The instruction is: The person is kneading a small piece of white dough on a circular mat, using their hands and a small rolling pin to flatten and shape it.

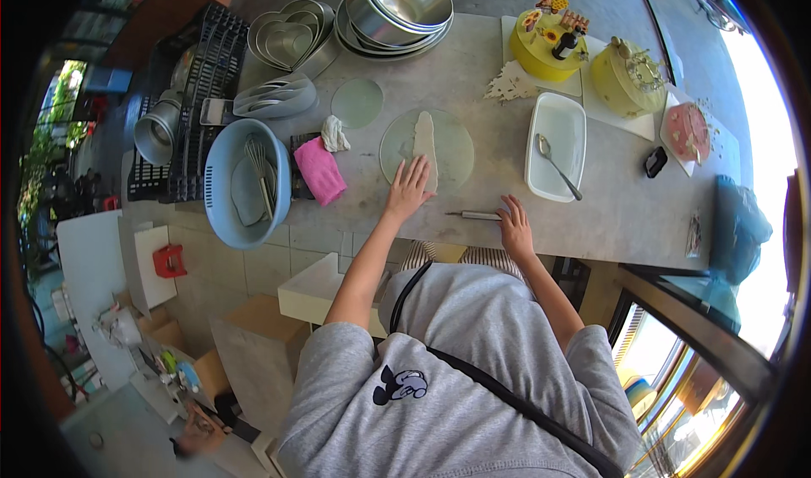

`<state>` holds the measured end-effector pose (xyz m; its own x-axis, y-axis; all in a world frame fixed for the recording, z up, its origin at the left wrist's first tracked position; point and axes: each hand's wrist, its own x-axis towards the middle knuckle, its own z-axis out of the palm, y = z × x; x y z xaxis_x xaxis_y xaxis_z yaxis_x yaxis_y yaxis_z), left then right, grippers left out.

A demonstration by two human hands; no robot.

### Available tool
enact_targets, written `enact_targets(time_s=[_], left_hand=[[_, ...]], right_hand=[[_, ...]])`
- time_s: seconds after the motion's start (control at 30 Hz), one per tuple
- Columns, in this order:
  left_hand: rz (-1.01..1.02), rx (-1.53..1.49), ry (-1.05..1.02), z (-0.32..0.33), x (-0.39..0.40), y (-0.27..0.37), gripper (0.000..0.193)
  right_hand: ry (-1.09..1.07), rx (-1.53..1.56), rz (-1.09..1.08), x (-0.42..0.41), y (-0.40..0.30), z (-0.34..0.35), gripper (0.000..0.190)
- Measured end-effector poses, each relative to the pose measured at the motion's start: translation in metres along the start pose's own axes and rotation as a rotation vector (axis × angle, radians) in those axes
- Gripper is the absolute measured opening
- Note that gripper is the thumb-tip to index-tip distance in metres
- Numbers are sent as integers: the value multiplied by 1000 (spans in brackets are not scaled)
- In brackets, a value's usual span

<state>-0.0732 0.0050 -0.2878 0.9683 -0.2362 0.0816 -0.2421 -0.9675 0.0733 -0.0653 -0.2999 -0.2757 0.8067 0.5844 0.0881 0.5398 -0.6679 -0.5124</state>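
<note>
A pale, flat strip of dough-like material [424, 133] lies on a round translucent mat [456, 152] on the grey table. My left hand [412, 186] rests palm down on the strip's near end, fingers apart. Right of it, my right hand [516, 224] is at the table's near edge, its fingers touching the handle end of a slim metal-handled tool [478, 215]; whether they grip it is unclear. Beyond, a white rectangular tub [533, 155] holds a metal spoon [554, 161]. A smaller round mat [358, 103] lies to the upper left.
At left are a blue basin [212, 190] with a whisk [258, 161], a pink cloth [320, 171], a crumpled white cloth [334, 134] and heart-shaped pans [288, 41]. Metal bowls [405, 9] stand at the back. Decorated yellow cakes [545, 44] and a pink cake [687, 133] stand at right.
</note>
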Motion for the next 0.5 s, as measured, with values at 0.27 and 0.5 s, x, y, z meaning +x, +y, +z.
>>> enact_targets(time_s=[0.27, 0.5], left_hand=[[71, 279, -21, -3, 5, -1, 48], [144, 169, -249, -13, 40, -3, 39]], right_hand=[[-17, 1, -202, 13, 52, -26, 29], [6, 27, -170, 10, 64, -21, 31]])
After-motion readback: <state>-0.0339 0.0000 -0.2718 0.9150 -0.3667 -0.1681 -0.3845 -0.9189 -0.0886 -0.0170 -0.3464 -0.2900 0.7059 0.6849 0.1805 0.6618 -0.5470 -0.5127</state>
